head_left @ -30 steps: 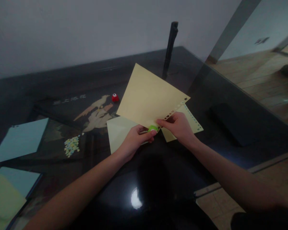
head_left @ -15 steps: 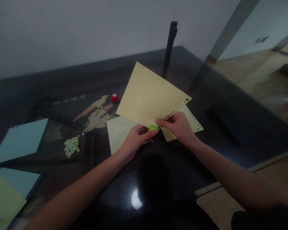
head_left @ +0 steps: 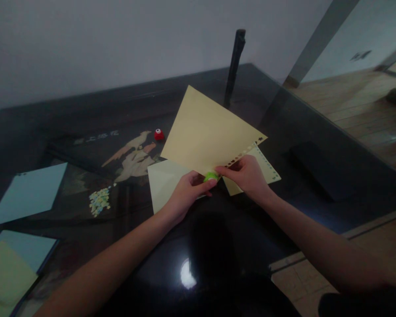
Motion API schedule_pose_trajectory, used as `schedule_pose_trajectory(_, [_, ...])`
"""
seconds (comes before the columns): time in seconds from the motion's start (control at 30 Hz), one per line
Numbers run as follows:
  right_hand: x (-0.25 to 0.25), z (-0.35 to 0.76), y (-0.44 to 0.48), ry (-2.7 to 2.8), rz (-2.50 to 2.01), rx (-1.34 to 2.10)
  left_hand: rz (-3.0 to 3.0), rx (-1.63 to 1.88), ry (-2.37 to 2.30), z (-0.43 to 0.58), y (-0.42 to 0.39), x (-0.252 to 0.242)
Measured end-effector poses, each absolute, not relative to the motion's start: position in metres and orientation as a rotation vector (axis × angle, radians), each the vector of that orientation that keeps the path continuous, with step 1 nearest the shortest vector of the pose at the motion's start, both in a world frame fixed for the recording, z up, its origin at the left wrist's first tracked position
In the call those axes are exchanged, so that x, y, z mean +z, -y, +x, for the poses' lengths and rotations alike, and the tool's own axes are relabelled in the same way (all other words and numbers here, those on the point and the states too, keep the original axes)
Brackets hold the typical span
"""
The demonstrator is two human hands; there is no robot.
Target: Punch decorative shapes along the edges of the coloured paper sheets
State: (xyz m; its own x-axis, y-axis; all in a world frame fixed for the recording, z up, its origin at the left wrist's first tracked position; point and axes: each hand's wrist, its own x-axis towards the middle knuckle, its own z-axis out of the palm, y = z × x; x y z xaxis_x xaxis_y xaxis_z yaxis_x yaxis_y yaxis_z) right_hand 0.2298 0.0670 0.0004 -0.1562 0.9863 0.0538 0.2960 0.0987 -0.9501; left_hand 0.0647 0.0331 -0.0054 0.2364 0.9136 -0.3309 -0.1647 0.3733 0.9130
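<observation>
My left hand (head_left: 192, 190) is closed round a small green craft punch (head_left: 210, 176), its thumb on the near side. The punch sits at the near corner of a yellow sheet of paper (head_left: 204, 127), which is held raised and tilted. My right hand (head_left: 246, 175) pinches that sheet's lower edge just right of the punch. A row of small punched shapes runs along this edge, with a star at the right corner. Beneath lie a pale sheet (head_left: 163, 180) on the left and another yellow sheet (head_left: 267, 169) with a punched edge on the right.
A red craft punch (head_left: 159, 134) stands beyond the paper. Small paper cutouts (head_left: 99, 201) are heaped at left, near a blue sheet (head_left: 36, 189). More sheets (head_left: 9, 277) lie at the near left. A dark flat object (head_left: 320, 171) is at right; a dark post (head_left: 235, 66) rises at the back.
The yellow sheet has slid slightly to the right against the green punch. Both hands keep nearly the same places and grips.
</observation>
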Motion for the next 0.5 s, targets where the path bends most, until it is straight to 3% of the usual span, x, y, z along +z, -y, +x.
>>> schedule_pose_trajectory(0.5, [0.0017,0.2283,-0.0650,1.578,-1.357,1.059,0.872,0.882,-1.087,0.0650,-0.0332,-0.0057])
